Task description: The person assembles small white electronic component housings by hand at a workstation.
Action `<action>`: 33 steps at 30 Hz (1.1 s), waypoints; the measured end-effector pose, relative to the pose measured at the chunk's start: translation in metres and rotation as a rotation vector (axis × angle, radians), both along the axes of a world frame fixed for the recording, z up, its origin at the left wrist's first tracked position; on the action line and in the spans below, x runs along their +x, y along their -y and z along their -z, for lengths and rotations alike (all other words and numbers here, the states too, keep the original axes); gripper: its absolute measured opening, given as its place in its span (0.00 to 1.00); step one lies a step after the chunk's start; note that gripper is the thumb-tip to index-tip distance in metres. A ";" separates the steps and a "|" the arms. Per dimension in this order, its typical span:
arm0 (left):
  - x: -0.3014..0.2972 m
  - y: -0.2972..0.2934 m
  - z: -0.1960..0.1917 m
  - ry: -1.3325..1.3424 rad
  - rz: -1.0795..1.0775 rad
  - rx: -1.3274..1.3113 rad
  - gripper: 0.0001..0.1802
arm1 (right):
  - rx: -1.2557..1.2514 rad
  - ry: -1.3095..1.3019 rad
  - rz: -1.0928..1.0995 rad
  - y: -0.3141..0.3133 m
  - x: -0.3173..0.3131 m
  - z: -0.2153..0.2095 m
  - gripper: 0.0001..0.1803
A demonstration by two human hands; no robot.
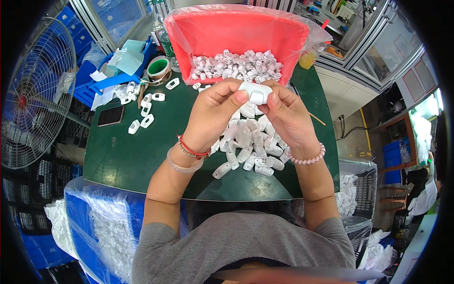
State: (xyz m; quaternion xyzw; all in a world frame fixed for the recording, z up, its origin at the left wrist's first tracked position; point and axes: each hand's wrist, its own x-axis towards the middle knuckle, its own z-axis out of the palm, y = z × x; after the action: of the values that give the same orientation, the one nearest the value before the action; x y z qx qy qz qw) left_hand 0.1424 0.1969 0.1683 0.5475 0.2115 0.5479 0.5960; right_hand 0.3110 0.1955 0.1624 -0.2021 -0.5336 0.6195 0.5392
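Note:
Between both hands I hold a small white plastic housing [256, 93], raised over the table. My left hand [218, 105] is closed on its left end, thumb on the near face. Its right end is pinched by the thumb and fingers of my right hand [289, 112]. Under my hands lies a loose heap of white plastic parts [253, 146] on the dark green table [156, 161]. Beyond the heap, a red bin [236, 33] lined with clear plastic holds many small white parts [236, 65].
To the left lie several white frames [147, 120], a phone [110, 116], a tape roll [159, 68] and a blue basket [94, 87]. A fan [35, 94] stands at far left. Lined crates with white parts flank me: a blue crate [75, 199] and a dark crate [366, 189].

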 end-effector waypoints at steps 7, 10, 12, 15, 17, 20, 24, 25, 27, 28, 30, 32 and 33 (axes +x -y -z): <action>-0.031 -0.027 0.018 -0.918 -0.558 0.386 0.23 | 0.194 0.618 0.310 -0.028 0.025 0.014 0.13; -0.094 -0.044 0.057 -1.525 -0.803 0.409 0.27 | 0.256 0.983 0.013 -0.040 0.049 0.034 0.15; -0.145 -0.041 0.098 -1.878 -0.938 0.290 0.24 | 0.252 1.125 -0.069 -0.044 0.042 0.038 0.16; -0.168 -0.030 0.129 -2.031 -1.075 -0.071 0.17 | 0.231 1.371 -0.142 -0.057 0.036 0.052 0.18; -0.183 -0.033 0.140 -2.070 -1.131 -0.056 0.20 | 0.268 1.199 0.013 -0.059 0.037 0.053 0.17; -0.183 -0.041 0.137 -2.068 -1.136 0.099 0.15 | 0.186 1.185 0.327 -0.078 0.048 0.070 0.14; -0.165 -0.043 0.125 -1.479 -1.179 0.460 0.22 | 0.389 1.187 0.709 -0.121 0.056 0.110 0.12; -0.160 -0.044 0.124 -1.278 -1.144 0.594 0.26 | 0.516 1.220 0.815 -0.130 0.052 0.114 0.14; -0.127 -0.030 0.092 -1.087 -0.757 0.045 0.24 | 0.556 1.285 0.824 -0.138 0.054 0.121 0.17; -0.123 -0.025 0.093 -0.884 -0.652 0.085 0.22 | 0.593 1.319 0.823 -0.138 0.047 0.121 0.15; -0.107 -0.026 0.090 -0.470 -0.396 0.119 0.20 | 0.634 1.353 0.830 -0.140 0.042 0.122 0.13; -0.078 -0.010 0.048 -0.140 -0.121 -0.135 0.22 | 0.686 1.326 0.852 -0.136 0.047 0.126 0.13; -0.067 -0.006 0.034 -0.137 -0.125 -0.135 0.22 | 0.691 1.326 0.849 -0.134 0.049 0.124 0.13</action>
State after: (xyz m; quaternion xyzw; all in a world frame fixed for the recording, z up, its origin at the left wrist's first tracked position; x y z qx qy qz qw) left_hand 0.0752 0.2025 0.1343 0.5282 0.3219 0.5299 0.5801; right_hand 0.3597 0.3297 0.0382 -0.5293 -0.7763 -0.0779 0.3334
